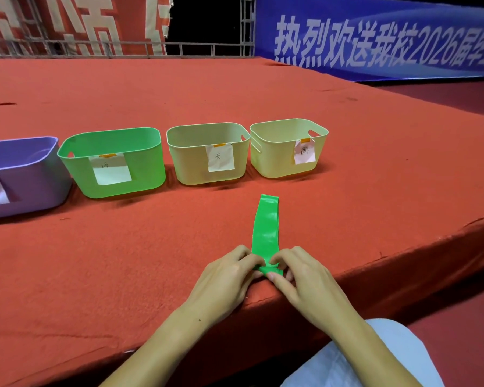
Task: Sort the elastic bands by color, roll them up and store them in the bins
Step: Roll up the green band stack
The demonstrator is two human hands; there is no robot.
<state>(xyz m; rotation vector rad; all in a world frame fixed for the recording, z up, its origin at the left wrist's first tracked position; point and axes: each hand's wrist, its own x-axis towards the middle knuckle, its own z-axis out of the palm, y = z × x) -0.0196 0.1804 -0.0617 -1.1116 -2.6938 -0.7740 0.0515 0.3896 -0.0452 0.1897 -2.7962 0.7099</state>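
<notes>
I have both hands, left (229, 270) and right (296, 270), pinching the green band (265, 227), starting its roll; next, roll it forward evenly.

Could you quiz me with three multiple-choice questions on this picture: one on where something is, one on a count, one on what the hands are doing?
1. Where does the green bin stand?
A. Right of both cream bins
B. Between the purple bin and a cream bin
C. On the floor

2. How many bins show?
A. Two
B. Six
C. Four

3. What state is the green band in?
A. Near end being rolled
B. Fully rolled
C. In a bin

Answers: B, purple left, cream right. C, including another cream bin. A, left hand and right hand pinch its curled end; the rest lies flat.
</notes>
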